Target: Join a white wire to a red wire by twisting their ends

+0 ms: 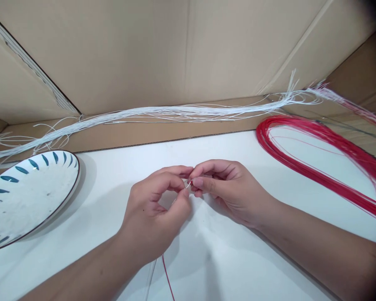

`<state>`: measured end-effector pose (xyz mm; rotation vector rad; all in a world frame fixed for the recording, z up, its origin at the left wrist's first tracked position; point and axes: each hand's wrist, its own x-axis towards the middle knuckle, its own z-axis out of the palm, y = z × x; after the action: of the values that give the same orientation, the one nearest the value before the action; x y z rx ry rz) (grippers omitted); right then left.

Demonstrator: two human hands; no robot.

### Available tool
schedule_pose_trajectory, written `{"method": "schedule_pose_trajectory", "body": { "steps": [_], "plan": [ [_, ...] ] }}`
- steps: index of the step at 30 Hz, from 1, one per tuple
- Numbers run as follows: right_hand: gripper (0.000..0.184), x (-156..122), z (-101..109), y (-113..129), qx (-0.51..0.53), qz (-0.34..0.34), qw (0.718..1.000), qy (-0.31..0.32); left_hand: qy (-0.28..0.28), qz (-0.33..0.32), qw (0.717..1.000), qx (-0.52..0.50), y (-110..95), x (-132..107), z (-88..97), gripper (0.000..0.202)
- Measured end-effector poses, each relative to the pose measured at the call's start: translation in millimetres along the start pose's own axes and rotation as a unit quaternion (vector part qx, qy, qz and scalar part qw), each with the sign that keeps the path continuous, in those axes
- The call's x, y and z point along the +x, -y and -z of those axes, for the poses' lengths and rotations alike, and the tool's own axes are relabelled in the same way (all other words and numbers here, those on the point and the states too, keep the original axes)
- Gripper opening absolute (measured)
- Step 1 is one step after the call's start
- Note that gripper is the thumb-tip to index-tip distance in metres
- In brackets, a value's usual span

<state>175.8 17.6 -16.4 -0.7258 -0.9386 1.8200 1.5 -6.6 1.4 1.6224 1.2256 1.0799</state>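
Note:
My left hand (159,205) and my right hand (228,188) meet above the middle of the white table, fingertips nearly touching. Thumb and forefinger of my left hand are closed on a thin white cord (188,185), of which a short bit shows between the hands. My right hand is pinched too, with a speck of red cord (191,182) at its thumb tip. From under my left hand a red cord (167,276) and a pale cord (151,278) run down toward the near edge. How the cords cross between my fingers is hidden.
A white plate (34,200) with blue-green strokes stands at left. A bundle of white cords (175,110) lies along the back on cardboard (163,133). Looped red cords (310,171) lie at right. Cardboard walls (128,54) enclose the back and sides.

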Motion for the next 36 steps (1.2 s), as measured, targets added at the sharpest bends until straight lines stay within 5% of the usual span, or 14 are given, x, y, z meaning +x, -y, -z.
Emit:
{"method": "schedule_pose_trajectory", "body": {
  "steps": [9, 36],
  "plan": [
    [0.009, 2.4, 1.1, 6.3, 0.059, -0.066, 0.996, 0.005, -0.020, -0.026, 0.999, 0.032, -0.4, 0.0, -0.4, 0.012],
    [0.008, 0.8, 0.0, 6.8, 0.099, -0.086, 0.991, 0.003, -0.032, -0.105, 0.987, 0.117, 0.2, -3.8, -2.7, 0.013]
  ]
}}
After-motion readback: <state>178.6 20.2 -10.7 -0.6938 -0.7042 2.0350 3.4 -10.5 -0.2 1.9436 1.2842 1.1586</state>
